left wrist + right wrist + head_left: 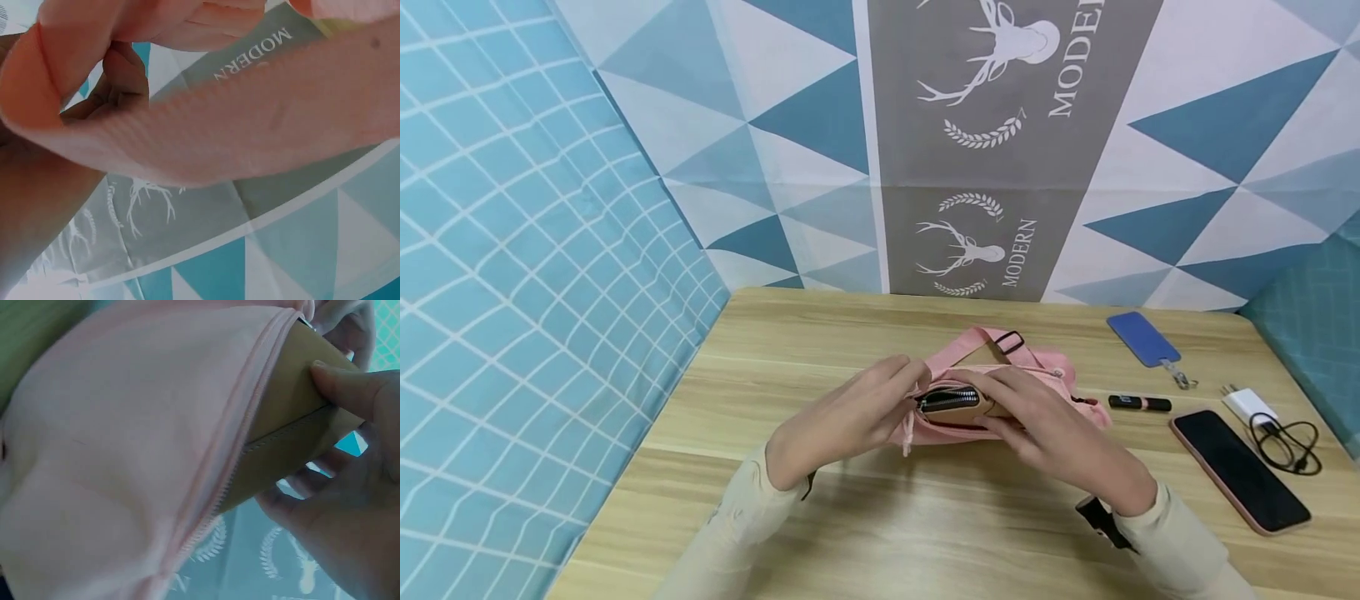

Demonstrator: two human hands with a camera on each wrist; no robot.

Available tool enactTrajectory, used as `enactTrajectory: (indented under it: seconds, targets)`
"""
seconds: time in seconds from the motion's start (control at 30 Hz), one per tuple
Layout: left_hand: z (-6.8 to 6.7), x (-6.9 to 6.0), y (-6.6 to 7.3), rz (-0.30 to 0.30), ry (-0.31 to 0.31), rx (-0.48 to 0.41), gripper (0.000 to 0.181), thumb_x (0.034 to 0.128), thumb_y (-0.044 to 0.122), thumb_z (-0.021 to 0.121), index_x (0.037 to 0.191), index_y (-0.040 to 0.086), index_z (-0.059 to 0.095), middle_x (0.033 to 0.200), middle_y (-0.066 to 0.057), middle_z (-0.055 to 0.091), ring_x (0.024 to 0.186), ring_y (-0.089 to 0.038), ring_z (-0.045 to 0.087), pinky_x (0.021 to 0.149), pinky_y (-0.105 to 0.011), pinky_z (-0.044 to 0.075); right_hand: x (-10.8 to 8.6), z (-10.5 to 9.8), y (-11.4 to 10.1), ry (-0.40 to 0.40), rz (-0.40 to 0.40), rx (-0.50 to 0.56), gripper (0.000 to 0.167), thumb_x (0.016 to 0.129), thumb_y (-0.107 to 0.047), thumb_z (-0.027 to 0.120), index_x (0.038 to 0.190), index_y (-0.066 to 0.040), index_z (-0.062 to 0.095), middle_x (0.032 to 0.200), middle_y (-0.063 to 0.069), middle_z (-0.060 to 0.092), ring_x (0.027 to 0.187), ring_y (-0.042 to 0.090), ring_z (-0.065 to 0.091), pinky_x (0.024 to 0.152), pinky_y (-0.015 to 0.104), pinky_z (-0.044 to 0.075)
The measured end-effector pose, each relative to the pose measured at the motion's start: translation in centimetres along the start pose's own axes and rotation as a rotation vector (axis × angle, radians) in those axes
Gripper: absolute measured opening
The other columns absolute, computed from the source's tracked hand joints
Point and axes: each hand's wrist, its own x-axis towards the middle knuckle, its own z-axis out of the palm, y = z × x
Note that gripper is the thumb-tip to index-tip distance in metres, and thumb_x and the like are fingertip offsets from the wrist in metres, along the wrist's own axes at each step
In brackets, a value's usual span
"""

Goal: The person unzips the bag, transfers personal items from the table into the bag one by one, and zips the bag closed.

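Note:
A pink fabric bag (943, 434) lies on the table with its zipped mouth spread apart. A tan wallet (294, 394) with a black zipper sits partly inside that mouth, one end sticking out in the right wrist view. My right hand (1048, 417) grips the wallet, thumb on one face and fingers on the other. At the bag's left end, my left hand (857, 408) pinches the edge of the opening; its fingertips are partly hidden. Across the left wrist view runs a blurred pink strap (262, 119), close to the camera.
Right of the bag lie a small black tube (1138, 403), a blue card holder (1142, 337) with a clip, a phone (1240, 471), a white charger plug (1249, 406) and a coiled black cable (1288, 446). Patterned cloth walls stand behind and beside the wooden table (760, 358).

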Motion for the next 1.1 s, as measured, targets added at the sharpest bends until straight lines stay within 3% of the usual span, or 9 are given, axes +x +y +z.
enactTrajectory:
  seconds: [0.1, 0.33, 0.47, 0.6, 0.77, 0.87, 0.97, 1.1]
  targets:
    - [0.0, 0.1, 0.0, 0.0, 0.001, -0.038, 0.015, 0.0927, -0.007, 0.052, 0.101, 0.006, 0.051, 0.083, 0.002, 0.048, 0.075, -0.01, 0.047, 0.068, -0.02, 0.044, 0.0, 0.2, -0.3, 0.041, -0.005, -0.053, 0.078, 0.085, -0.005, 0.075, 0.153, -0.018, 0.039, 0.112, -0.004, 0.06, 0.102, 0.012, 0.057, 0.087, 0.036, 0.051]
    - [-0.5, -0.2, -0.5, -0.079, -0.011, -0.217, 0.016, 0.0929, -0.007, 0.058, 0.099, 0.007, 0.053, 0.086, 0.001, 0.052, 0.078, -0.009, 0.049, 0.068, -0.021, 0.046, 0.6, 0.9, -1.7, 0.119, 0.033, -0.171, 0.076, 0.084, -0.003, 0.075, 0.151, -0.011, 0.039, 0.107, 0.009, 0.063, 0.102, 0.027, 0.061, 0.087, 0.043, 0.05]
    - [-0.9, -0.5, -1.1, -0.139, 0.026, -0.383, 0.014, 0.0934, -0.003, 0.063, 0.096, 0.008, 0.055, 0.087, 0.002, 0.057, 0.078, -0.009, 0.055, 0.069, -0.023, 0.05, 1.0, 0.7, -1.9, 0.093, 0.042, -0.184, 0.063, 0.087, -0.006, 0.074, 0.143, -0.008, 0.045, 0.103, 0.007, 0.062, 0.096, 0.024, 0.061, 0.083, 0.041, 0.051]
    - [-0.7, -0.5, -1.5, -0.2, 0.058, -0.518, 0.012, 0.0938, -0.004, 0.062, 0.096, 0.007, 0.058, 0.089, 0.001, 0.061, 0.079, -0.01, 0.058, 0.07, -0.026, 0.053, 1.2, -0.2, -1.3, 0.015, 0.022, -0.105, 0.058, 0.087, -0.007, 0.075, 0.138, -0.013, 0.049, 0.105, -0.001, 0.061, 0.099, 0.017, 0.06, 0.084, 0.041, 0.052]
    - [-0.3, -0.3, -1.5, -0.199, 0.053, -0.518, 0.012, 0.0939, -0.004, 0.062, 0.097, 0.008, 0.059, 0.091, 0.001, 0.061, 0.081, -0.011, 0.059, 0.072, -0.026, 0.053, 1.0, -0.8, -0.6, -0.018, 0.013, -0.056, 0.063, 0.086, -0.009, 0.077, 0.141, -0.018, 0.049, 0.103, -0.007, 0.06, 0.095, 0.009, 0.057, 0.081, 0.037, 0.053]
    - [0.1, -0.1, -1.5, -0.171, 0.064, -0.463, 0.013, 0.0933, -0.005, 0.062, 0.098, 0.007, 0.061, 0.092, 0.0, 0.062, 0.082, -0.01, 0.058, 0.073, -0.024, 0.053, 0.9, -0.6, -0.5, 0.035, -0.004, -0.086, 0.072, 0.084, -0.01, 0.078, 0.147, -0.018, 0.044, 0.105, -0.003, 0.061, 0.092, 0.01, 0.057, 0.079, 0.038, 0.053]
    - [0.4, 0.2, -1.4, -0.151, 0.054, -0.417, 0.013, 0.0943, -0.003, 0.061, 0.102, 0.006, 0.063, 0.095, 0.0, 0.063, 0.084, -0.009, 0.057, 0.074, -0.023, 0.053, 1.0, -0.1, -0.6, 0.112, -0.079, -0.118, 0.073, 0.083, -0.009, 0.078, 0.148, -0.019, 0.047, 0.114, 0.001, 0.061, 0.098, 0.013, 0.059, 0.082, 0.039, 0.054]
    - [0.6, 0.6, -0.9, -0.193, -0.021, -0.421, 0.017, 0.0967, 0.006, 0.063, 0.113, 0.007, 0.059, 0.092, 0.002, 0.063, 0.08, -0.007, 0.059, 0.07, -0.022, 0.053, 0.7, 0.2, -0.8, 0.158, -0.157, -0.132, 0.068, 0.078, -0.002, 0.081, 0.139, -0.02, 0.057, 0.123, 0.0, 0.06, 0.108, 0.015, 0.058, 0.083, 0.037, 0.054]
